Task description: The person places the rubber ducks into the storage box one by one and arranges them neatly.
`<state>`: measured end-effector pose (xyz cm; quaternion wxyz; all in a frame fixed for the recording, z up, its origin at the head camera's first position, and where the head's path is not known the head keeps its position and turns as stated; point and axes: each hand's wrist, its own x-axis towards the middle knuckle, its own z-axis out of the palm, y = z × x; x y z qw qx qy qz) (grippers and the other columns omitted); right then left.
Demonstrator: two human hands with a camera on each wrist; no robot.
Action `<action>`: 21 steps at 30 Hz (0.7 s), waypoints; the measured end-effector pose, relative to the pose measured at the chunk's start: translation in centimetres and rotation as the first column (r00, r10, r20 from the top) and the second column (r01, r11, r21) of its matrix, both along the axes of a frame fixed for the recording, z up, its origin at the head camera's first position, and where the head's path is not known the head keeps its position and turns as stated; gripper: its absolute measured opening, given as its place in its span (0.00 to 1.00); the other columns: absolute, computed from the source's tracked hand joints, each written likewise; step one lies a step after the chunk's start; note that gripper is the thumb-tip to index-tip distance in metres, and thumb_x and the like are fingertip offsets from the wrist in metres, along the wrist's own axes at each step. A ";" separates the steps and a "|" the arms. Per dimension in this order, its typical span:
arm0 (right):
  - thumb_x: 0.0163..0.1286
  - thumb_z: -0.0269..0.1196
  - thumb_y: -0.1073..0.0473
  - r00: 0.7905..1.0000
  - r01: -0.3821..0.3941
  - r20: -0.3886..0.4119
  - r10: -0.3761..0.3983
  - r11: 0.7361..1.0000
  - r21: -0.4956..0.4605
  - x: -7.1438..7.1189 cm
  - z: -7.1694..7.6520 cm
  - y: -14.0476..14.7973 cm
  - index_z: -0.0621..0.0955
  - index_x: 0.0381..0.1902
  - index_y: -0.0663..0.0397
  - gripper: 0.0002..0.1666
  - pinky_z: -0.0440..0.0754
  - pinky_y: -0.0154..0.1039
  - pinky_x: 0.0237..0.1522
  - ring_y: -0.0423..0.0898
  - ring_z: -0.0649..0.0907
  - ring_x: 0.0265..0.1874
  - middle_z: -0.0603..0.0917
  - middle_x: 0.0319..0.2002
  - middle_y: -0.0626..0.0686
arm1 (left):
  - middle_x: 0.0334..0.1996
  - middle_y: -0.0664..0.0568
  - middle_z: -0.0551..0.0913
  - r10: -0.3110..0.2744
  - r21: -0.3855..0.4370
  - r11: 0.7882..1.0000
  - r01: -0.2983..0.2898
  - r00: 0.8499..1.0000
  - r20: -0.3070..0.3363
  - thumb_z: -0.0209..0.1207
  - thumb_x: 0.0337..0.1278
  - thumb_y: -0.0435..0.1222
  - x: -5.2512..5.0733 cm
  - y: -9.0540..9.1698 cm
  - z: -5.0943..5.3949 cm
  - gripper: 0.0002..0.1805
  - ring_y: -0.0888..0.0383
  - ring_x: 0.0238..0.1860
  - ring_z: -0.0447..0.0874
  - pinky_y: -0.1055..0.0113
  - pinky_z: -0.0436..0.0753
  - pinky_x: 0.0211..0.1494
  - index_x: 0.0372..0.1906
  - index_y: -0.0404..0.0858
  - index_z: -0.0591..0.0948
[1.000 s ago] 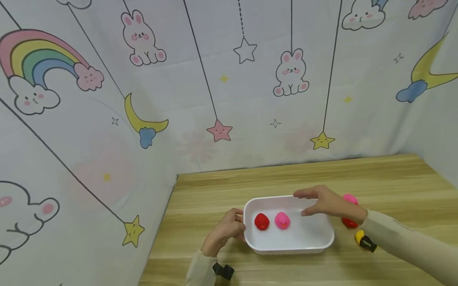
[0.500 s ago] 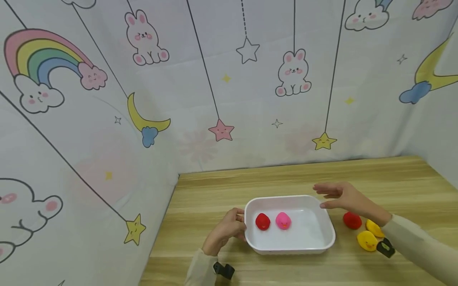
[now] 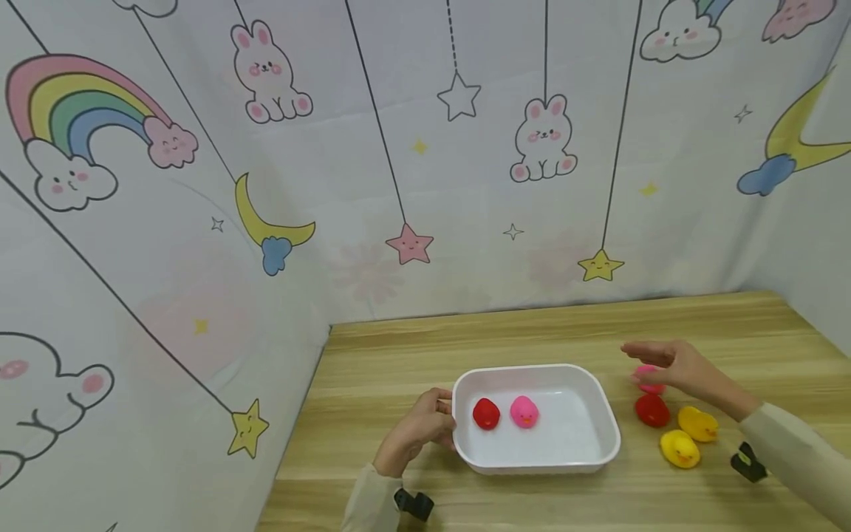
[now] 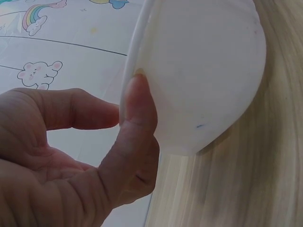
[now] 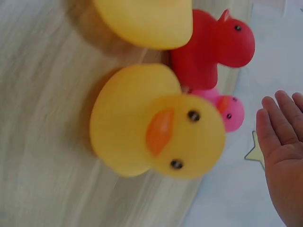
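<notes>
A white plastic tray sits on the table with a red rubber duck and a pink rubber duck inside, towards its left. My left hand grips the tray's left rim; in the left wrist view a fingertip lies against the outer wall. Over the table to the tray's right hovers my right hand, fingers extended and holding nothing. Beneath or near it are another pink duck, partly covered by the hand, another red duck and two yellow ducks. One yellow duck looms large in the right wrist view.
The wood-grain table is bordered at the back and sides by a white curtain printed with rabbits, stars and moons. A black wrist camera hangs at my right wrist, another black camera at my left.
My right hand has moved right, from above the tray to over the loose ducks, uncovering the yellow ones. The left hand and the tray have stayed in place.
</notes>
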<state>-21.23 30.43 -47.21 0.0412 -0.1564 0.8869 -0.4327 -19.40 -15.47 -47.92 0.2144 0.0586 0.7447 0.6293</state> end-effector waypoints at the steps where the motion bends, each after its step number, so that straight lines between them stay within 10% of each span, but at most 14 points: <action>1: 0.67 0.68 0.59 1.000 0.000 -0.009 0.000 1.000 0.008 0.0 -0.2 0.3 0.73 0.67 0.70 0.34 0.86 0.45 0.54 0.70 0.75 0.61 0.77 0.62 0.70 | 0.37 0.38 0.74 0.000 0.001 1.000 0.000 1.000 0.000 0.53 0.46 0.18 0.0 0.0 0.0 0.30 0.53 0.26 0.77 0.64 0.88 0.23 0.60 0.18 0.65; 6: 0.66 0.69 0.59 1.000 0.012 -0.014 -0.012 1.000 0.029 -0.2 -0.7 1.6 0.73 0.68 0.69 0.36 0.81 0.66 0.56 0.73 0.71 0.63 0.75 0.64 0.70 | 0.37 0.38 0.74 -0.001 0.009 1.000 0.001 1.000 -0.018 0.53 0.46 0.18 0.0 0.0 -0.1 0.29 0.53 0.25 0.77 0.65 0.88 0.23 0.59 0.18 0.65; 14: 0.63 0.71 0.56 0.998 0.024 0.064 -0.027 0.998 0.052 -0.7 -1.7 3.0 0.72 0.68 0.70 0.40 0.75 0.72 0.60 0.74 0.69 0.65 0.74 0.65 0.70 | 0.37 0.37 0.74 -0.008 0.014 1.000 0.009 1.000 -0.019 0.53 0.46 0.18 -0.2 -0.1 0.0 0.30 0.52 0.26 0.77 0.64 0.89 0.24 0.60 0.18 0.65; 21: 0.61 0.72 0.58 0.997 0.007 0.070 -0.012 0.998 0.066 -0.7 -3.1 3.7 0.74 0.66 0.69 0.38 0.84 0.40 0.54 0.66 0.76 0.61 0.77 0.63 0.69 | 0.37 0.38 0.75 -0.011 0.017 1.000 0.011 1.000 -0.003 0.53 0.45 0.19 0.0 -0.2 0.0 0.30 0.54 0.24 0.77 0.65 0.88 0.23 0.59 0.19 0.66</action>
